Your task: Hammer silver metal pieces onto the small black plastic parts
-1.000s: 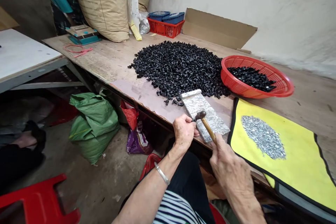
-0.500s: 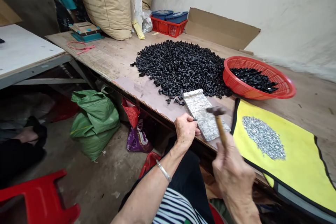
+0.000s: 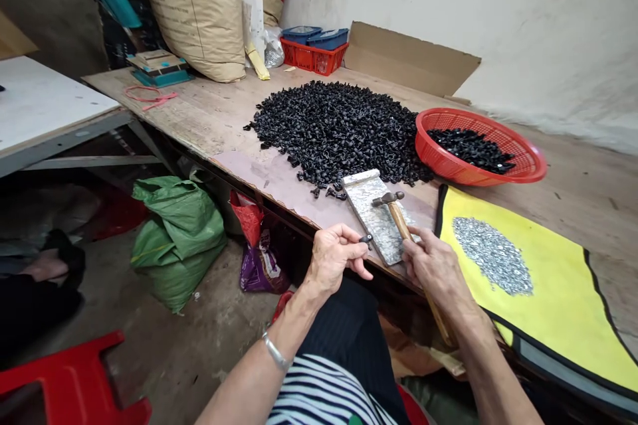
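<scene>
We pinch a small black clip (image 3: pixel 366 238) in our left hand (image 3: pixel 336 255) at the stone slab's (image 3: pixel 371 229) near edge. Our right hand (image 3: pixel 436 265) grips the hammer (image 3: pixel 399 216) (its head over the slab). Beyond, a heap of black clips (image 3: pixel 339 126) covers the desk (image 3: pixel 209 113).

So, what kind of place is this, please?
Probably a small workshop for hand assembly. A wooden table carries a big heap of small black parts, a red basket holds more, and the right hand grips a small hammer at a stone slab while the left hand pinches one black part.
</scene>
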The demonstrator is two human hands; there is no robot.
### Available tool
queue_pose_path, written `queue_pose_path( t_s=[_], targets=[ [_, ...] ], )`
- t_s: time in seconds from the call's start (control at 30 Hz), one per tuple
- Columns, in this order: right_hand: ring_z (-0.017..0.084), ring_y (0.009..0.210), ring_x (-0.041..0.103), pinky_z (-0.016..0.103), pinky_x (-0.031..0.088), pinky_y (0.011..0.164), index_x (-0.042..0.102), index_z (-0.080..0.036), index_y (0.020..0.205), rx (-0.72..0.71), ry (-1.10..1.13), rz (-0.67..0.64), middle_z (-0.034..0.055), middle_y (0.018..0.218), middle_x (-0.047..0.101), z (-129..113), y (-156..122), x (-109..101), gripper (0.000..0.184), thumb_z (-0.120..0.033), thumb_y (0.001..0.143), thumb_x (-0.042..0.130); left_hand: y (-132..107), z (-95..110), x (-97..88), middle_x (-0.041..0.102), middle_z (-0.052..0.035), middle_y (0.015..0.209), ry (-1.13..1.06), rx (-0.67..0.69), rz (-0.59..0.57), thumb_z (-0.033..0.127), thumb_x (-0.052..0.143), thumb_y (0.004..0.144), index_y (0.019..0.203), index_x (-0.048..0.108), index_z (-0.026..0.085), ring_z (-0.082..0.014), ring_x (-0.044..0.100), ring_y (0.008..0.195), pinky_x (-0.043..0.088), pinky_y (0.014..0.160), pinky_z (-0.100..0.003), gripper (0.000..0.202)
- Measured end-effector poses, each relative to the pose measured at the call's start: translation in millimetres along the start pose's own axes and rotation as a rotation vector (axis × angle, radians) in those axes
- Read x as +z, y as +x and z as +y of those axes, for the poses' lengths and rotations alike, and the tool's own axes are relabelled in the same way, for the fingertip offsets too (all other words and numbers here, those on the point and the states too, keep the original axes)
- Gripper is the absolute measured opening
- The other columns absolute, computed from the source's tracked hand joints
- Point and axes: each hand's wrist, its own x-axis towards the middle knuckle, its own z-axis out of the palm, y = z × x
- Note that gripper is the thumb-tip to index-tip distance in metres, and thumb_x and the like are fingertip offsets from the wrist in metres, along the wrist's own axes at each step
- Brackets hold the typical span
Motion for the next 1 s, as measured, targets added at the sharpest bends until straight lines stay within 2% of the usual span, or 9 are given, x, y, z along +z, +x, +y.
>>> queue_pose_path(
  t_s=[0.13, 0.2, 0.27, 0.4, 0.5, 0.63, 0.77, 0.9, 1.0],
  targets=[
    [0.019, 0.061, 0.054, 0.028, 0.034, 0.053, 0.062, -0.017, 0.083, -0.068, -0.414, 0.086, 0.0063, 0.06, 0.056, -12.4, -7.7, -7.3, 0.019, -0.025, 0.081, 0.045, -19.0, 9.7, -10.7, 0.061, -0.0016, 0.051, -0.066, -0.049, -0.112, 0.016, 0.07, 0.06, 0.063, 0.053, 0.012, -0.0099, 0.05, 0.033, 0.052, 0.035, -0.03, 0.018],
    [0.021, 0.072, 0.055, 0.029, 0.037, 0.058, 0.062, -0.017, 0.077, -0.139, -0.442, 0.169, 0.009, 0.071, 0.06, -19.0, -19.0, -9.0, 0.021, -0.027, 0.082, 0.045, -23.9, 12.3, -12.2, 0.06, -0.0015, 0.051, -0.083, -0.08, -0.136, 0.016, 0.07, 0.06, 0.064, 0.053, 0.013, -0.0102, 0.049, 0.032, 0.051, 0.034, -0.03, 0.017],
    [0.018, 0.071, 0.056, 0.028, 0.04, 0.059, 0.062, -0.017, 0.076, -0.119, -0.124, 0.13, 0.0076, 0.074, 0.061, -24.9, -30.7, -7.0, 0.025, -0.034, 0.084, 0.044, -26.5, 13.8, -10.7, 0.06, -0.0013, 0.051, -0.056, -0.083, -0.145, 0.015, 0.069, 0.06, 0.063, 0.054, 0.014, -0.0105, 0.049, 0.032, 0.05, 0.034, -0.03, 0.016],
    [0.01, 0.048, 0.047, 0.023, 0.036, 0.043, 0.062, -0.016, 0.084, 0.11, 0.774, -0.262, 0.0014, 0.062, 0.057, -33.5, -46.8, 5.2, 0.033, -0.044, 0.084, 0.047, -30.5, 16.4, -4.2, 0.056, 0.0012, 0.046, 0.189, -0.011, -0.111, 0.012, 0.067, 0.062, 0.061, 0.056, 0.015, -0.0116, 0.052, 0.034, 0.048, 0.037, -0.025, 0.011],
    [0.008, 0.045, 0.046, 0.021, 0.035, 0.041, 0.062, -0.014, 0.083, 0.205, 1.099, -0.281, 0.0, 0.058, 0.055, -36.3, -52.0, 12.2, 0.026, -0.039, 0.08, 0.055, -33.8, 18.3, -2.4, 0.052, 0.0027, 0.042, 0.463, 0.075, -0.09, 0.012, 0.062, 0.067, 0.061, 0.057, 0.016, -0.0107, 0.053, 0.037, 0.044, 0.04, -0.021, 0.009],
    [0.008, 0.047, 0.05, 0.019, 0.036, 0.042, 0.064, -0.014, 0.081, 0.252, 1.203, -0.279, 0.0018, 0.06, 0.058, -36.2, -53.5, 12.3, 0.021, -0.034, 0.076, 0.061, -35.1, 18.3, -4.8, 0.052, 0.0036, 0.05, 0.711, 0.294, -0.163, 0.01, 0.057, 0.073, 0.063, 0.055, 0.016, -0.0082, 0.052, 0.042, 0.042, 0.043, -0.018, 0.011],
    [0.009, 0.049, 0.051, 0.019, 0.037, 0.042, 0.064, -0.014, 0.079, 0.248, 1.217, -0.294, 0.0025, 0.059, 0.06, -33.6, -51.7, 9.9, 0.02, -0.033, 0.076, 0.061, -32.2, 16.5, -5.9, 0.054, 0.0022, 0.058, 0.8, 0.442, -0.23, 0.008, 0.054, 0.076, 0.063, 0.053, 0.015, -0.0062, 0.051, 0.045, 0.04, 0.044, -0.017, 0.014],
    [0.009, 0.048, 0.051, 0.02, 0.037, 0.044, 0.063, -0.015, 0.079, 0.221, 1.185, -0.313, 0.0018, 0.059, 0.06, -29.5, -49.8, 9.1, 0.02, -0.035, 0.076, 0.061, -30.3, 16.2, -4.3, 0.054, 0.0019, 0.057, 0.767, 0.371, -0.23, 0.01, 0.055, 0.076, 0.062, 0.053, 0.015, -0.0068, 0.052, 0.044, 0.04, 0.044, -0.017, 0.014],
    [0.006, 0.041, 0.046, 0.019, 0.033, 0.041, 0.06, -0.015, 0.075, 0.215, 1.033, -0.331, -0.0011, 0.053, 0.057, -27.2, -49.8, 7.2, 0.02, -0.035, 0.073, 0.064, -31.0, 15.8, -3.8, 0.053, 0.0035, 0.048, 0.681, 0.179, -0.21, 0.013, 0.057, 0.073, 0.063, 0.054, 0.016, -0.0091, 0.052, 0.041, 0.041, 0.044, -0.019, 0.011]
  ],
)
